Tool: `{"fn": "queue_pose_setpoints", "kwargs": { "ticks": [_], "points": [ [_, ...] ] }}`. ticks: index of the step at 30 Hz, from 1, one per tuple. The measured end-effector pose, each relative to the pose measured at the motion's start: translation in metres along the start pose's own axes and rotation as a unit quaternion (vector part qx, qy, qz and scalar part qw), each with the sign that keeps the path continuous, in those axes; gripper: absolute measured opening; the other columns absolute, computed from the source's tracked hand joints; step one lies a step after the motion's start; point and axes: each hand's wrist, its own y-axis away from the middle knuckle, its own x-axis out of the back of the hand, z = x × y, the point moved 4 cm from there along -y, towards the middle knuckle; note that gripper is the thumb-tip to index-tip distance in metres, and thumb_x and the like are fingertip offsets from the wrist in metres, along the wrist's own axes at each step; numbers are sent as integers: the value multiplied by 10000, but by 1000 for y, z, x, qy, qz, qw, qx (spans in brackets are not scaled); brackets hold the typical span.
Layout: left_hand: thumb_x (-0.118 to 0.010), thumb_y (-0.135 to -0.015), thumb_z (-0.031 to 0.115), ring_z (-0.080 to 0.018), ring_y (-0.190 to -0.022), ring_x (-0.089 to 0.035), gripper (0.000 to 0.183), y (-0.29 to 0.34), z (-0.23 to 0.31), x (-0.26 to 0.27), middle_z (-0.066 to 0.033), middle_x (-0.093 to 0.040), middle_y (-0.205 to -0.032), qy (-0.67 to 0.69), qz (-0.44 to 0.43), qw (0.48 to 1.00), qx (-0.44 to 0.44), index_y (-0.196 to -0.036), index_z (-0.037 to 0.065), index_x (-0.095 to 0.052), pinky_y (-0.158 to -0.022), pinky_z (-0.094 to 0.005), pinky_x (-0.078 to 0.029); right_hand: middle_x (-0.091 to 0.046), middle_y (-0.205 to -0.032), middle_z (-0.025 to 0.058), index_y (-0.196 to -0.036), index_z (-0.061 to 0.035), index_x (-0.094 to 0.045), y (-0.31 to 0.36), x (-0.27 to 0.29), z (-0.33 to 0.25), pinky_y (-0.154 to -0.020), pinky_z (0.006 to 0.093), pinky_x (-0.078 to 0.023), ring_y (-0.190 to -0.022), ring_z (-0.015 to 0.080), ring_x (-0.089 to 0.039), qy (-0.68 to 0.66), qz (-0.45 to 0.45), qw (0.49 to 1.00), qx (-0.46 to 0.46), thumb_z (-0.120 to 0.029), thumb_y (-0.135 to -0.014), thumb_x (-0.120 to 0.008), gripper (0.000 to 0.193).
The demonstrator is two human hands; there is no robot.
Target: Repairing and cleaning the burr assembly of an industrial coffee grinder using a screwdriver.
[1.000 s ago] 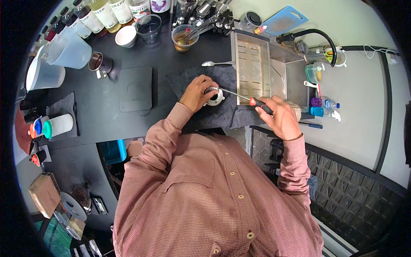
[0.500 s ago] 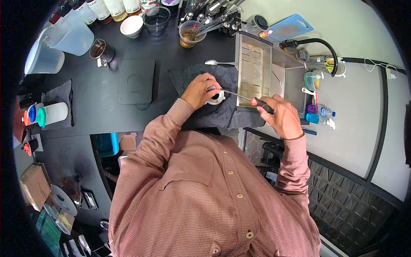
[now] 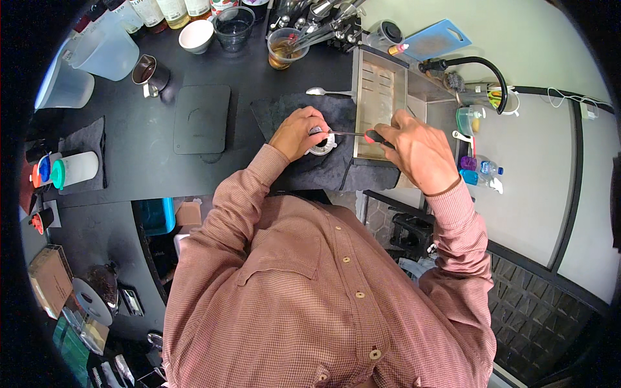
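My right hand [image 3: 424, 152] is closed around the red and black handle of a screwdriver [image 3: 349, 134]. Its thin metal shaft runs nearly level to the left, and the tip end lies at the fingers of my left hand [image 3: 299, 134]. Those fingers are closed on a small round silver metal part [image 3: 328, 147] with a dark centre, just above or on a dark cloth [image 3: 320, 174]. My fingers hide part of the metal piece and the exact spot where the tip touches.
A metal sink [image 3: 362, 103] lies right of the cloth, with a spoon [image 3: 317, 91] beside it. Farther left are a flat black scale-like slab [image 3: 202, 119] and a steel pitcher [image 3: 147, 74]. A plastic cup of amber liquid [image 3: 279, 58] and bottles [image 3: 152, 13] stand behind.
My right hand has risen and turned over the handle, bringing the screwdriver from a slant to nearly level. My left hand keeps its grip on the round metal part.
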Motion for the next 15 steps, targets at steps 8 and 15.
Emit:
{"fn": "queue_pose_setpoints", "kwargs": {
  "ticks": [8,15],
  "points": [
    [-776,-875,174,-289,-1036,-645,117,1,0,-3,-55,-660,-1046,-15,-4,1000,16,-959,100,-742,-940,-386,-511,-682,-989,159,-967,-66,-749,-11,7,-10,-712,452,-574,-854,343,-736,3,-41,999,1,-201,-866,-745,168],
    [-779,-868,168,-289,-1045,-647,111,0,0,-2,-54,-665,-1054,5,-5,1000,18,-949,100,-745,-939,-386,-513,-675,-981,184,-997,-34,-697,-12,2,4,-758,501,-561,-868,411,-716,-54,-80,995,-14,-209,-840,-787,252]
  ]
}}
